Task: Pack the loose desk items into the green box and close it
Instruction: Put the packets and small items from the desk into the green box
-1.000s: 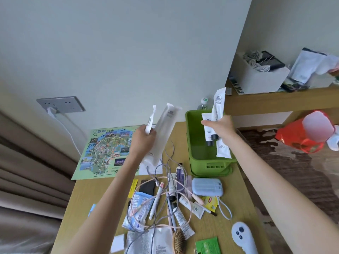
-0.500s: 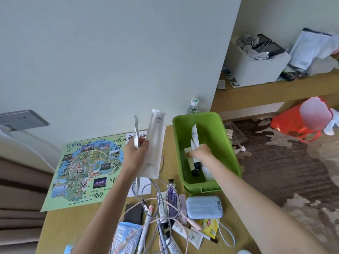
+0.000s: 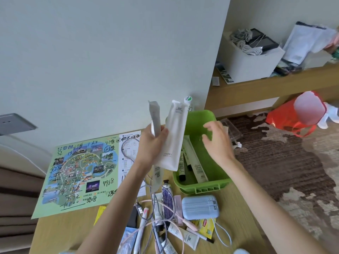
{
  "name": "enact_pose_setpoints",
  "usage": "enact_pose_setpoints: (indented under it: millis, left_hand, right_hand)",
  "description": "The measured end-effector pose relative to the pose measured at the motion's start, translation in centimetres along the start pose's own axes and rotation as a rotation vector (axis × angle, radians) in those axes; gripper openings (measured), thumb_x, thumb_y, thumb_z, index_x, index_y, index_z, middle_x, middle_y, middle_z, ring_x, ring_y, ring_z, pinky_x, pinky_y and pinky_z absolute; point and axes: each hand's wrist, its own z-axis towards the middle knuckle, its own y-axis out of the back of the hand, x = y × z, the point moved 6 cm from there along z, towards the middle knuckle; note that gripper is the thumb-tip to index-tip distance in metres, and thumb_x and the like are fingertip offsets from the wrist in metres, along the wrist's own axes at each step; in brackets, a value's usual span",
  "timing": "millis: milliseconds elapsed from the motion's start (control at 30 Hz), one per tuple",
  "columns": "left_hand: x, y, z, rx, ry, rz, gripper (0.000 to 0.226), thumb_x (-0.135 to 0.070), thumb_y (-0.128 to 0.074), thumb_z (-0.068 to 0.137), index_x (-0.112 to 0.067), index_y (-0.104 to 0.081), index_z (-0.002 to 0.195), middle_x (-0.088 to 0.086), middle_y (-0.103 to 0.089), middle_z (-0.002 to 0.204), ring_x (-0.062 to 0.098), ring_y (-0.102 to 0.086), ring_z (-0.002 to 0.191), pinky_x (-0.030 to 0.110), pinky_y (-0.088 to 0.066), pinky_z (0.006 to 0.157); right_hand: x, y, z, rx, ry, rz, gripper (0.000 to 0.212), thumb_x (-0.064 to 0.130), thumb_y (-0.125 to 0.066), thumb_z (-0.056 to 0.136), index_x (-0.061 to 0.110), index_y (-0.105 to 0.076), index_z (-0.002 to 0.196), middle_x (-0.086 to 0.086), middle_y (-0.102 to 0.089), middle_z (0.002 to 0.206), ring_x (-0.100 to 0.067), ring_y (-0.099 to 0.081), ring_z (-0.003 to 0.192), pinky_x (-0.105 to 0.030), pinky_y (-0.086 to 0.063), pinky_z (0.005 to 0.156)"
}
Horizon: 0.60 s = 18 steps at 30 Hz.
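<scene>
The green box (image 3: 211, 185) stands open on the wooden desk (image 3: 60, 230), with several white tubes (image 3: 194, 162) lying inside it. My left hand (image 3: 152, 145) grips two white paper packets (image 3: 172, 136) upright, just left of the box. My right hand (image 3: 218, 140) hovers over the box with its fingers spread and holds nothing. Loose items lie in front of the box: a pale blue power bank (image 3: 200, 208), tangled cables (image 3: 156, 213), small tubes (image 3: 167, 198), a pink pen (image 3: 141, 228) and a yellow tea bag (image 3: 206, 226).
A green illustrated map (image 3: 78, 173) lies flat at the desk's left. A wall socket (image 3: 14, 123) sits on the wall at left. A red bag (image 3: 297, 116) lies on the patterned carpet to the right. A white box (image 3: 251, 57) stands on a wooden shelf.
My right hand has let go of the white tubes inside the green box and lifted away with its fingers open. My left hand has brought the packets nearer the box.
</scene>
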Motion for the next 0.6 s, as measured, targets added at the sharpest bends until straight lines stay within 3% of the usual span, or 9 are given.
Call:
enact_pose_setpoints:
  millis: [67, 167, 233, 300, 467, 533, 600]
  left_hand:
    - [-1.0, -2.1, 0.3, 0.015, -0.016, -0.013, 0.012, -0.019, -0.058, 0.093, -0.007, -0.058, 0.097, -0.001, -0.06, 0.08, 0.014, -0.056, 0.069, 0.03, -0.046, 0.064]
    - [-0.8, -5.4, 0.8, 0.029, 0.041, 0.003, 0.013, -0.019, -0.056, 0.093, -0.011, -0.057, 0.103, -0.001, -0.061, 0.085, 0.014, -0.058, 0.073, 0.028, -0.046, 0.063]
    - [0.6, -7.5, 1.1, 0.06, 0.123, 0.032, 0.004, -0.018, -0.054, 0.094, -0.014, -0.056, 0.095, 0.002, -0.061, 0.088, 0.016, -0.059, 0.076, 0.027, -0.045, 0.06]
    - [2.3, -9.2, 1.2, 0.088, 0.191, 0.101, 0.01, -0.015, -0.051, 0.093, -0.021, -0.049, 0.086, 0.002, -0.059, 0.089, 0.014, -0.057, 0.074, 0.025, -0.042, 0.055]
    - [5.0, -11.2, 1.3, 0.149, 0.385, 0.215, 0.015, -0.007, -0.046, 0.089, -0.009, -0.05, 0.103, 0.006, -0.055, 0.093, 0.013, -0.05, 0.068, 0.023, -0.038, 0.05]
    - [5.0, -11.3, 1.8, 0.174, 0.363, 0.294, 0.006, -0.006, -0.044, 0.089, -0.007, -0.05, 0.091, 0.002, -0.049, 0.079, 0.012, -0.042, 0.059, 0.022, -0.032, 0.047]
    - [3.9, -11.3, 2.6, 0.176, 0.248, 0.427, 0.01, -0.007, -0.042, 0.088, -0.008, -0.045, 0.079, 0.002, -0.044, 0.072, 0.013, -0.038, 0.056, 0.024, -0.031, 0.047]
  right_hand:
    - [-0.9, 2.5, -0.7, -0.114, 0.068, -0.098, 0.041, 0.009, -0.066, 0.087, 0.01, -0.052, 0.125, -0.005, -0.055, 0.127, -0.019, -0.057, 0.111, -0.029, -0.05, 0.086]
    - [-3.8, 2.1, -2.3, 0.053, -0.035, -0.028, 0.052, 0.012, -0.06, 0.093, 0.008, -0.039, 0.14, -0.008, -0.048, 0.141, -0.023, -0.052, 0.125, -0.037, -0.048, 0.099]
    - [-5.1, 1.0, -3.6, 0.17, -0.083, 0.04, 0.057, 0.012, -0.055, 0.096, 0.011, -0.031, 0.147, -0.009, -0.046, 0.146, -0.022, -0.056, 0.118, -0.035, -0.049, 0.092]
    - [-5.7, 0.4, -4.2, 0.178, -0.085, 0.096, 0.059, 0.011, -0.053, 0.098, 0.013, -0.026, 0.15, -0.009, -0.046, 0.146, -0.023, -0.058, 0.116, -0.034, -0.049, 0.088]
    - [-5.8, 0.1, -4.1, 0.105, -0.046, 0.094, 0.068, 0.007, -0.054, 0.096, 0.017, -0.019, 0.154, -0.003, -0.036, 0.155, -0.023, -0.053, 0.125, -0.028, -0.047, 0.09]
    - [-5.9, 0.1, -4.2, 0.096, -0.024, 0.07, 0.069, 0.007, -0.054, 0.096, 0.016, -0.018, 0.154, -0.006, -0.04, 0.152, -0.024, -0.059, 0.118, -0.031, -0.052, 0.087]
    - [-6.1, 0.1, -4.2, 0.086, -0.019, 0.044, 0.069, 0.008, -0.055, 0.096, 0.016, -0.017, 0.154, -0.008, -0.047, 0.147, -0.022, -0.067, 0.099, -0.032, -0.057, 0.073]
